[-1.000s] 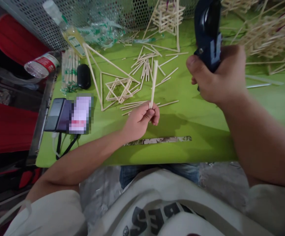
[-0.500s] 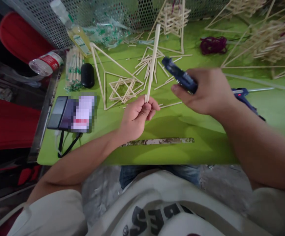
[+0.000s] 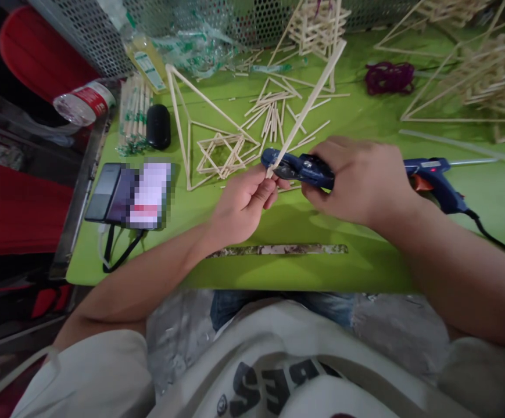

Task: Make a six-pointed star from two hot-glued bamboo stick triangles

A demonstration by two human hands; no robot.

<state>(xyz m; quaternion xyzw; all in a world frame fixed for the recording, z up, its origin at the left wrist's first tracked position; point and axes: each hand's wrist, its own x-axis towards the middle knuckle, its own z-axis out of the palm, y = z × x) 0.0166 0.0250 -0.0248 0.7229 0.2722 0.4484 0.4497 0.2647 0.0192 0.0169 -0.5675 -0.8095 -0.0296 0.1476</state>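
My left hand (image 3: pixel 243 200) pinches the lower end of a long pale wooden stick (image 3: pixel 308 101) that slants up to the right over the green table (image 3: pixel 365 261). My right hand (image 3: pixel 361 180) is wrapped round a blue hand tool that looks like a cutter (image 3: pixel 296 166). The tool's dark nose meets the stick just above my left fingertips. Loose short sticks (image 3: pixel 272 113) lie scattered behind both hands, beside a flat star-shaped stick frame (image 3: pixel 221 154).
A blue glue gun (image 3: pixel 435 177) with a cord lies right of my right hand. A patterned flat strip (image 3: pixel 278 249) lies near the front edge. A phone (image 3: pixel 128 194), a black oval case (image 3: pixel 158 126) and a bottle (image 3: pixel 84 101) are at the left. Purple yarn (image 3: pixel 387 77) and stick structures (image 3: pixel 483 75) stand behind.
My right hand came down from high up with the blue tool and brought its nose to the stick. My left hand tilted the stick from upright to slanting right.
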